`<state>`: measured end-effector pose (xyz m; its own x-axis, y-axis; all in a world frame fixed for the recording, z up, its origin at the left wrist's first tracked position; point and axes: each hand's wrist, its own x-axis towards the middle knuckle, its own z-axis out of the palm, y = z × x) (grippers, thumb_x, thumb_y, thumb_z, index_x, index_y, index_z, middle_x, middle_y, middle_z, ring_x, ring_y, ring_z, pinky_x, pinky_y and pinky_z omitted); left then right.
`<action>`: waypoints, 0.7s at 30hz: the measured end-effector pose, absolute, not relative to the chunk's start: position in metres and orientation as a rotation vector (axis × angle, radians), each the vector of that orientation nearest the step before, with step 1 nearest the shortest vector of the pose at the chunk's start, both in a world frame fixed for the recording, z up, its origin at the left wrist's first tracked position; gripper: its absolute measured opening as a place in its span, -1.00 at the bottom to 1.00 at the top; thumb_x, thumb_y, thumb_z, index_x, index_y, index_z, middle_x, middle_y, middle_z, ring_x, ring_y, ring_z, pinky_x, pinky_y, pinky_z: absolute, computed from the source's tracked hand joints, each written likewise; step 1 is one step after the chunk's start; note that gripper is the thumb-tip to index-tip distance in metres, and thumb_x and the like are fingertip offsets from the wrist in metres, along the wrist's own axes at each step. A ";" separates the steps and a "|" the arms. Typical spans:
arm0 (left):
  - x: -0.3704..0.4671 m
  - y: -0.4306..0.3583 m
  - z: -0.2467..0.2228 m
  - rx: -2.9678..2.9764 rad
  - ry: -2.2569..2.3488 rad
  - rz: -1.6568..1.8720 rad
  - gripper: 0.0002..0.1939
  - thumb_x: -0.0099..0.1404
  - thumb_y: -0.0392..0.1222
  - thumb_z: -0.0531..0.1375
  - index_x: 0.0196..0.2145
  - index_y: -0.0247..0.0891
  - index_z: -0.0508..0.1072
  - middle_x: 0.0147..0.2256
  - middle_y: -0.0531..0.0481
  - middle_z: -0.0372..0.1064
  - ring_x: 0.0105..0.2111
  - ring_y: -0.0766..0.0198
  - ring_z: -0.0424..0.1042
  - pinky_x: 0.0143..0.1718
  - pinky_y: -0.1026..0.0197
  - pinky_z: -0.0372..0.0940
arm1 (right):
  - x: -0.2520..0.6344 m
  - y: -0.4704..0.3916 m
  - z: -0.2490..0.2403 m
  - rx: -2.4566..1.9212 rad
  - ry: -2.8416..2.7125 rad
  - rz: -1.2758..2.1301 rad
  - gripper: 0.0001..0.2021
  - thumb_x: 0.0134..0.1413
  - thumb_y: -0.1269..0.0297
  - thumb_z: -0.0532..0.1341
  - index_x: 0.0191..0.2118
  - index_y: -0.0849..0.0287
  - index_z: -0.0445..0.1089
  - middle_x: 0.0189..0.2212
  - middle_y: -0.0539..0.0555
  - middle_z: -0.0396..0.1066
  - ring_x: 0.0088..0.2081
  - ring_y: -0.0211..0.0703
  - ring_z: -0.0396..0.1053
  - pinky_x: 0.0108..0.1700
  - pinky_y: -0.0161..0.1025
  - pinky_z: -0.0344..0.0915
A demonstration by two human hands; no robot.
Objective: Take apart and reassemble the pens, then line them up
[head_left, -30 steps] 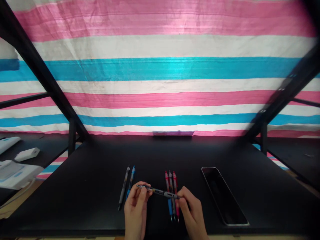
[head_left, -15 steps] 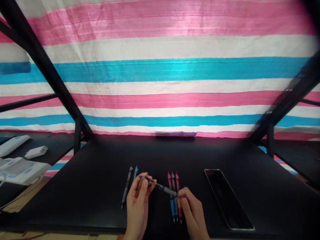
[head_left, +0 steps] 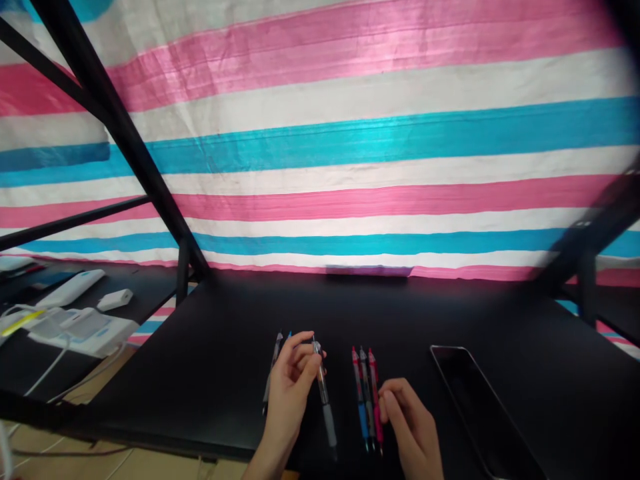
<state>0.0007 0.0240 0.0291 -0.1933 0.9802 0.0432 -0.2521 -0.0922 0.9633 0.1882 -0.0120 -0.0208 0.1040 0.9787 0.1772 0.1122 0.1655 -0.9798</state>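
My left hand pinches the top end of a grey pen, whose lower part points toward the table's front edge. To the left, partly behind that hand, lie a dark pen and a blue-tipped pen. My right hand has its fingers curled beside the pink pen; whether they hold anything is hidden. This pen lies side by side with a grey pen and a pen with a red top and blue grip.
A black phone lies on the black table at the right. At the far left are a white power strip, a white adapter and cables. Black frame bars stand on both sides, before a striped sheet.
The view has turned left. My right hand has come away from the held pen's lower end, and that pen has swung from slanting sideways to pointing down toward the front edge.
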 end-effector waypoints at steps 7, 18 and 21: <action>0.004 0.025 0.026 1.111 1.108 1.377 -0.72 0.24 -0.04 0.31 -0.14 -0.17 0.41 -0.41 0.07 0.39 -0.44 0.32 0.36 -0.39 0.26 0.28 | 0.189 -0.012 -0.022 -1.205 -1.287 0.935 -0.66 0.36 0.08 0.08 -0.44 0.11 0.29 -0.56 -0.08 0.15 -0.53 -0.25 0.17 -0.47 -0.34 0.16; -0.007 0.031 0.036 1.196 1.139 1.354 -0.74 0.25 -0.07 0.28 -0.13 -0.15 0.40 -0.40 0.07 0.38 -0.44 0.29 0.37 -0.39 0.25 0.28 | 0.190 -0.012 -0.020 -1.207 -1.279 0.947 -0.65 0.34 0.06 0.10 -0.45 0.12 0.30 -0.57 -0.07 0.15 -0.55 -0.24 0.17 -0.50 -0.35 0.18; -0.014 0.037 0.042 1.219 1.148 1.347 -0.78 0.24 -0.10 0.30 -0.18 -0.17 0.43 -0.40 0.07 0.39 -0.42 0.29 0.39 -0.37 0.24 0.30 | 0.190 -0.012 -0.018 -1.214 -1.272 0.939 -0.64 0.32 0.05 0.12 -0.47 0.12 0.31 -0.57 -0.07 0.16 -0.54 -0.24 0.18 -0.49 -0.35 0.18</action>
<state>-0.0138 0.0365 0.0415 -0.0489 0.9936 0.1021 -0.0562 -0.1048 0.9929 0.1897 -0.0120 -0.0185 0.1129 0.9777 0.1772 0.1185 0.1639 -0.9793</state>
